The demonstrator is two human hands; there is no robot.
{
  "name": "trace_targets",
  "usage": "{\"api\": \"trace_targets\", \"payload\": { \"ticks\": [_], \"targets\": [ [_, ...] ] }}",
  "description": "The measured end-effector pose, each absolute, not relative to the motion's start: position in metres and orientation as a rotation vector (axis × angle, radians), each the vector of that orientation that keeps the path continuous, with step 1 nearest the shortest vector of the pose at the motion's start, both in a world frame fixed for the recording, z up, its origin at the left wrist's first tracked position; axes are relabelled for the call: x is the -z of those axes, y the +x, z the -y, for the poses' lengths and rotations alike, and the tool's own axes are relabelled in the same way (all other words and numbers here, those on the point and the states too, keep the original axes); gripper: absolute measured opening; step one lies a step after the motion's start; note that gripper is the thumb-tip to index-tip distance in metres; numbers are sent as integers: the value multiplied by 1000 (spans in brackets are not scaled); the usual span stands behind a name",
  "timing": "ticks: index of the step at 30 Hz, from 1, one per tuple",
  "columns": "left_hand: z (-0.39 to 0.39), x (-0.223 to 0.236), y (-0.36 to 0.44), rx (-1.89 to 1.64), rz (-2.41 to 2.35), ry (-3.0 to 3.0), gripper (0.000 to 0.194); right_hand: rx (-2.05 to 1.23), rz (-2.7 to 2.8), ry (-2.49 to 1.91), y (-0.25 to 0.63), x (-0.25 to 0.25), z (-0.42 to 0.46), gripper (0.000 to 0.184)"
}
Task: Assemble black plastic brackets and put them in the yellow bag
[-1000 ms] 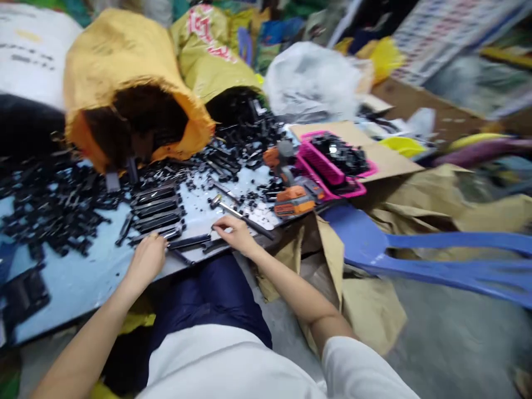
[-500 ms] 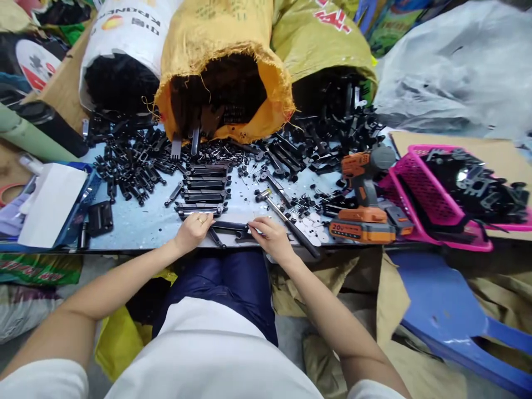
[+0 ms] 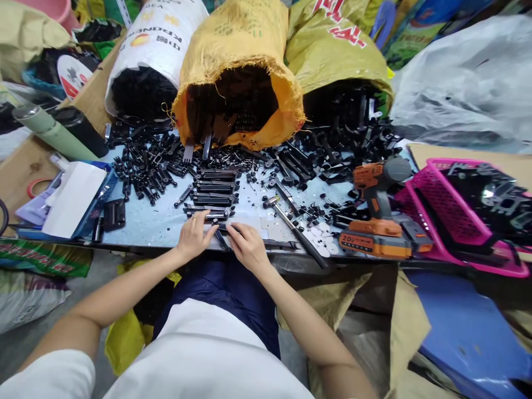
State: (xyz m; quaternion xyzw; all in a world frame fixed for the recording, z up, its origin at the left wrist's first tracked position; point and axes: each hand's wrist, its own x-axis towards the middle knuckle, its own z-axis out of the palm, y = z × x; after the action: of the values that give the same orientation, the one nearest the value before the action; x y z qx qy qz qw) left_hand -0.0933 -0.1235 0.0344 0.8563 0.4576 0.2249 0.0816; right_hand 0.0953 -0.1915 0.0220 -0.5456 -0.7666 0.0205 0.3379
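Near the table's front edge, my right hand [image 3: 251, 248] pinches a narrow black part [image 3: 223, 226] between thumb and fingers. My left hand [image 3: 193, 237] is at its left end, thumb and forefinger apart around the tip; whether they touch it is hard to tell. A second black piece [image 3: 221, 239] slants below, partly covered by the right fingers. Just beyond my hands lies a neat row of long black parts [image 3: 214, 198], set one behind another. To the right rests a hammer [image 3: 297, 231] with a metal shaft and dark grip.
An orange cordless drill [image 3: 376, 213] stands right of the hammer, beside a pink basket [image 3: 443, 205] of black parts. Heaps of small black pieces [image 3: 145, 166] spread before a white sack [image 3: 145, 44], an orange sack [image 3: 233, 39] and an olive sack [image 3: 336, 55]. A blue tray [image 3: 108, 185] sits left.
My right hand has moved left along the table, closer to my left hand. The left fingers have spread from their closed grip. The view has shifted slightly left.
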Motion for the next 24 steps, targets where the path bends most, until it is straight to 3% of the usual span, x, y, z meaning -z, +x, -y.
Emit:
{"api": "trace_targets", "payload": {
  "ticks": [3,7,18,24],
  "targets": [
    [151,-37,-82,-296,-1692,2340,31,-214,2080,-1347,78,-18,168,39],
    [164,-34,-57,38,-1755,2177,41,-430,2039,-1255,78,-7,153,39],
    [165,-28,-54,-37,-1786,2204,33,-387,2053,-1412,71,-12,158,41],
    [150,-30,-67,-429,-1282,2690,33,-146,1913,-1425,112,-18,197,39]
  ]
}}
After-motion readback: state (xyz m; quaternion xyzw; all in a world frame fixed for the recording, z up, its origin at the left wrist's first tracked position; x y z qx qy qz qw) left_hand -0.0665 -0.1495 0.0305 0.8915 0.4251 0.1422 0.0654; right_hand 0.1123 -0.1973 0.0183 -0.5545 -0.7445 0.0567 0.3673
